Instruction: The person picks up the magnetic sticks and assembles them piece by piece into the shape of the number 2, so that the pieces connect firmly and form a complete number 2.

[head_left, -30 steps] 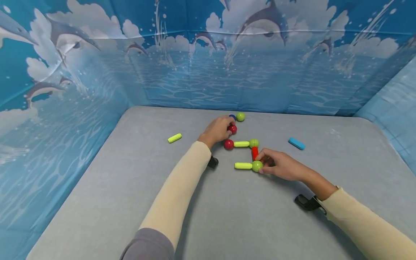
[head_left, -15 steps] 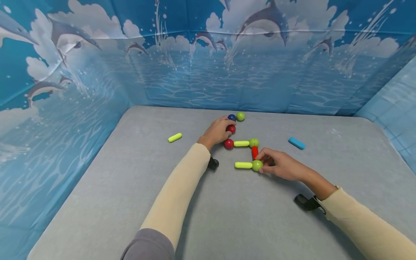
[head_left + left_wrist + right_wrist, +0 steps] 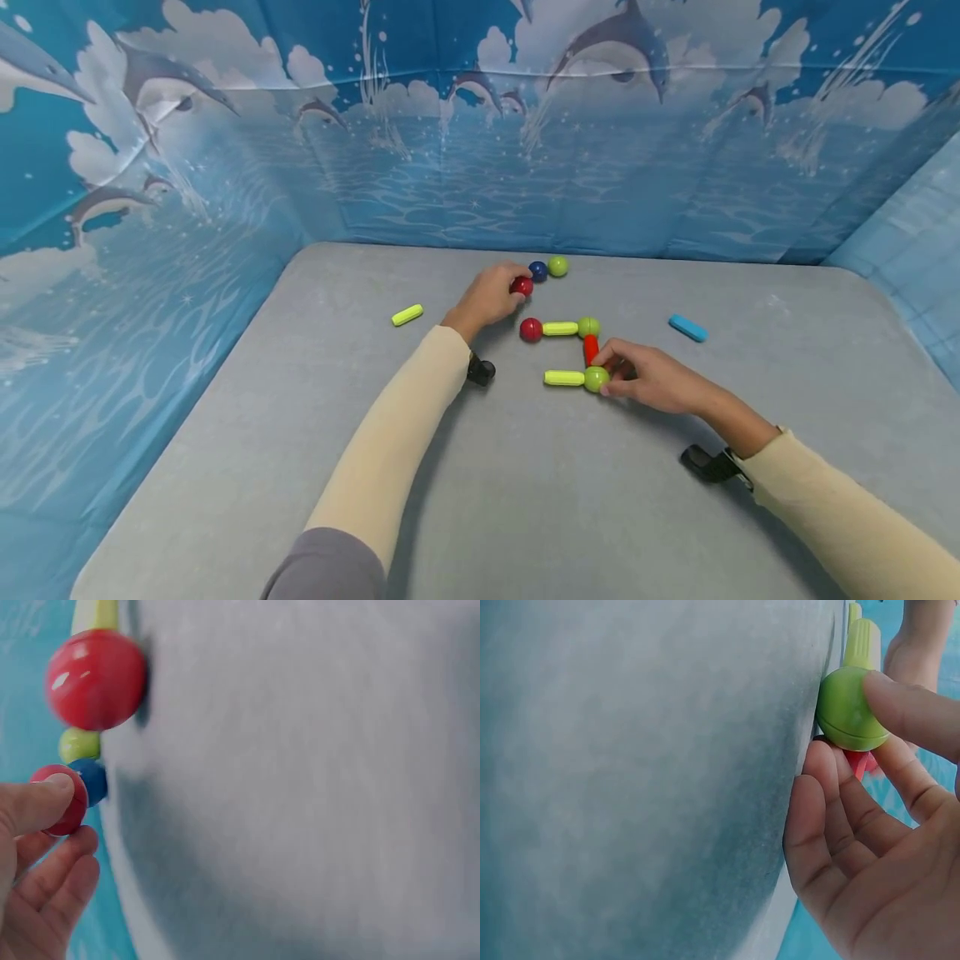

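Observation:
My left hand [image 3: 489, 295] pinches a red ball [image 3: 522, 287] between thumb and fingers, near the table's far edge. In the left wrist view the thumb lies over that red ball [image 3: 69, 802]. My right hand [image 3: 651, 377] grips a green ball [image 3: 597, 380] at the near corner of a chain. From that ball a yellow-green rod [image 3: 564, 378] points left and a red rod [image 3: 591, 350] runs back to another green ball [image 3: 588, 327]. A second yellow-green rod [image 3: 560, 329] joins that one to another red ball [image 3: 531, 330].
Behind the left hand lie a blue ball [image 3: 538, 271] and a green ball [image 3: 558, 266], side by side. A loose yellow-green rod [image 3: 407, 315] lies at left, a blue rod [image 3: 687, 327] at right. A dolphin-print curtain [image 3: 480, 183] stands behind the grey table [image 3: 480, 500].
My left hand has drawn the red ball a little left and back, uncovering the blue ball. The right hand stays on the green ball.

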A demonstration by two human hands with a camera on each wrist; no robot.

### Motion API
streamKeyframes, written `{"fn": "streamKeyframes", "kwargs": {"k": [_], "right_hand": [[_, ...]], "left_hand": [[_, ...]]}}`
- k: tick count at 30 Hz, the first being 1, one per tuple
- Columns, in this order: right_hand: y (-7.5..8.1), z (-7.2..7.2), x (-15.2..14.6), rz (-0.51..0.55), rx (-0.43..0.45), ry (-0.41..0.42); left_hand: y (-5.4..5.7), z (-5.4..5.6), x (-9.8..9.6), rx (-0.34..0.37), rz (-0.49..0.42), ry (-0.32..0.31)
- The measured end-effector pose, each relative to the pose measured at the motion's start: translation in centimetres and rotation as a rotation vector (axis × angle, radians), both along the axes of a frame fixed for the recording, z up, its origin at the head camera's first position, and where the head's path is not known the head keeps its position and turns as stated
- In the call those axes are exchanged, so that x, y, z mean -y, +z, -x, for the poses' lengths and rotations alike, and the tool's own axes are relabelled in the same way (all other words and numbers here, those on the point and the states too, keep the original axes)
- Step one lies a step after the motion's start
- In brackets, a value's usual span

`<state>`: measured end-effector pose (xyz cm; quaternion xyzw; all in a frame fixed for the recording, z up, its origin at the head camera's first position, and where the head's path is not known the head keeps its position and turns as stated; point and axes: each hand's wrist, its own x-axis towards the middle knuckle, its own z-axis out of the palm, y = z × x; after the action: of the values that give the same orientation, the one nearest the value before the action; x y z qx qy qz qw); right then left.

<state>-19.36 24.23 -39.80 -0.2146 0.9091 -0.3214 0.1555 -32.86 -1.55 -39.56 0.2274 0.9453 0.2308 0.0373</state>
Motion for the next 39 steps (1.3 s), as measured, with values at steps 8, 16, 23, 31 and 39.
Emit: {"fn": "streamKeyframes", "kwargs": {"k": [8,16,23,31,39], "right_hand": [[0.1,-0.1,0.0,-0.004,-0.006,-0.005],[0.3,-0.1,-0.1,-0.01,-0.004,-0.003],[0.4,-0.1,0.0,0.004,-0.007,0.001],[0.1,0.0,-0.1,0.001,-0.004,-0.001],[0.2,0.1,0.1,-0.003,-0.012,0.002]], "left_hand": [[2.0,-2.6,3.3,-0.012,-0.012,-0.093],[2.2,-8.8,5.9,-0.01,-0.091,-0.242],[1.4,-11.8,6.1,0.058,-0.166,-0.252],[0.6,-11.9,5.4,0.135,-0.143,-0.242],[0.1,-10.1,4.2,0.212,-0.09,-0.283]]}}
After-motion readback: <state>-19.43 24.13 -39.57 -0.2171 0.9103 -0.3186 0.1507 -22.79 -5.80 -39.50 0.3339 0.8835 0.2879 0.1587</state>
